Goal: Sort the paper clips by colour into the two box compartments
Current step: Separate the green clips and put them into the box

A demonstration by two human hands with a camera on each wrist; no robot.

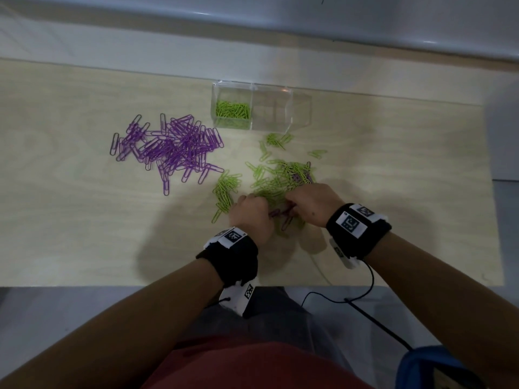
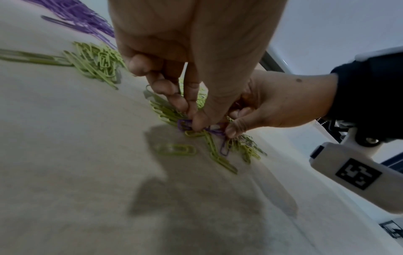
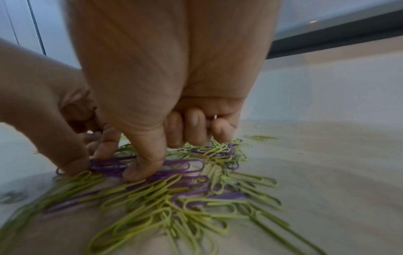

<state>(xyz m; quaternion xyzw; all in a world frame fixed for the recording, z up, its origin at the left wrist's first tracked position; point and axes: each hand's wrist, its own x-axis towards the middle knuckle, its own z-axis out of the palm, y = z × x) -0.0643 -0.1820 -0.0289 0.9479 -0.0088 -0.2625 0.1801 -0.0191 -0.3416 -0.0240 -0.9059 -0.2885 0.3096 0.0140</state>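
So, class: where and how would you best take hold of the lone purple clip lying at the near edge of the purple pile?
Pinch the purple clip across its two long wires from above; it lies flat and apart from the purple pile.

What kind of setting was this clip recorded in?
Probably an indoor desk or worktable, perhaps a recording bench. A pale wood-grain tabletop stands against a plain white wall, with a clear two-compartment box, loose paper clips, and tagged wrist-camera bands with cables.
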